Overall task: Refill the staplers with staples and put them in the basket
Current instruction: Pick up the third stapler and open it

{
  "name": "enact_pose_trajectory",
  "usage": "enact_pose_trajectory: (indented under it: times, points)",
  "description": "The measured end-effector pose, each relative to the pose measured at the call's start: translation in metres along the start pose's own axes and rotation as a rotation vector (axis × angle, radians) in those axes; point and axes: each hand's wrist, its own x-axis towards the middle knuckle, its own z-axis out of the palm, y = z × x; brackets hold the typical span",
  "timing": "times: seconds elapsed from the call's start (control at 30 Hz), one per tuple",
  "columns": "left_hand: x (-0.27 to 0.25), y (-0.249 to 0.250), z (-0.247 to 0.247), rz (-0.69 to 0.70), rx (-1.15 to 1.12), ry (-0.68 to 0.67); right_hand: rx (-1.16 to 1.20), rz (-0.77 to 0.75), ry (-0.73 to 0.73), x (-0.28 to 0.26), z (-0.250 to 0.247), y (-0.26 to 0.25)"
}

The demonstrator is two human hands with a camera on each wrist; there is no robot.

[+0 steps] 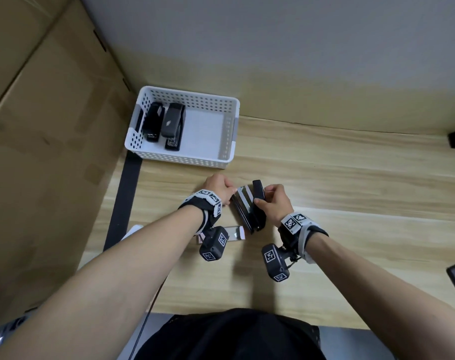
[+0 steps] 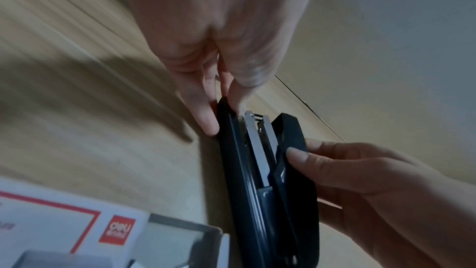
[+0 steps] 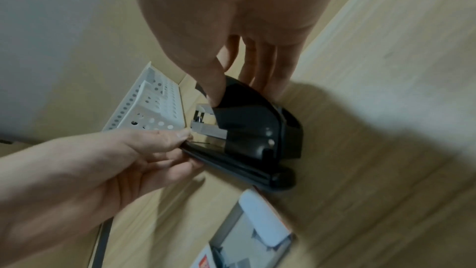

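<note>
I have the open stapler [image 1: 248,207] lying on its side on the counter [image 1: 351,183], just in front of me at about 12 o'clock, with its metal staple channel [image 2: 259,150] exposed between base and lid. My left hand [image 1: 218,187] pinches the front tip of the base, thumb and fingertips curled onto the thin black edge. My right hand [image 1: 275,201] grips the lid, thumb on one side and fingers wrapped behind it, keeping it swung away from the channel.

The white basket [image 1: 231,141] sits at about 11 o'clock, well apart from my hands, with two staplers [image 1: 164,124] already lying side by side in its left end. The staple box [image 2: 77,229] lies open at about 7 o'clock, just beside the stapler's hinge end.

I judge this to be the third stapler, caught at the loading step. Whether a strip of staples already sits in the channel I cannot tell; it looks like bare metal. If loaded, the next move calls for my right hand to swing the lid down until it latches while my left steadies the base, then to lift it across to the free space in the basket. If not, a strip must come from the box first.
</note>
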Motion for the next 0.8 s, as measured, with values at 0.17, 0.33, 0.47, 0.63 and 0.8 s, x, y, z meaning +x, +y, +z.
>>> enact_pose_trajectory:
  times: [0.17,0.33,0.47,0.63,0.8]
  points:
    - [-0.001,0.000,-0.006,-0.103,-0.120,-0.039,-0.169,-0.137,-0.075,-0.003,-0.011,-0.021]
    - [-0.001,-0.002,-0.006,-0.156,-0.246,-0.073,-0.389,-0.252,-0.101,-0.010,-0.013,-0.031]
    - [-0.006,0.002,-0.013,-0.200,-0.340,-0.049,-0.431,-0.304,-0.080,-0.017,-0.021,-0.038]
    - [-0.015,0.012,-0.022,-0.184,-0.341,-0.013,-0.448,-0.426,-0.063,-0.022,-0.030,-0.044]
    - [-0.020,0.019,-0.021,-0.153,-0.313,-0.014,-0.550,-0.526,-0.037,-0.030,-0.037,-0.045]
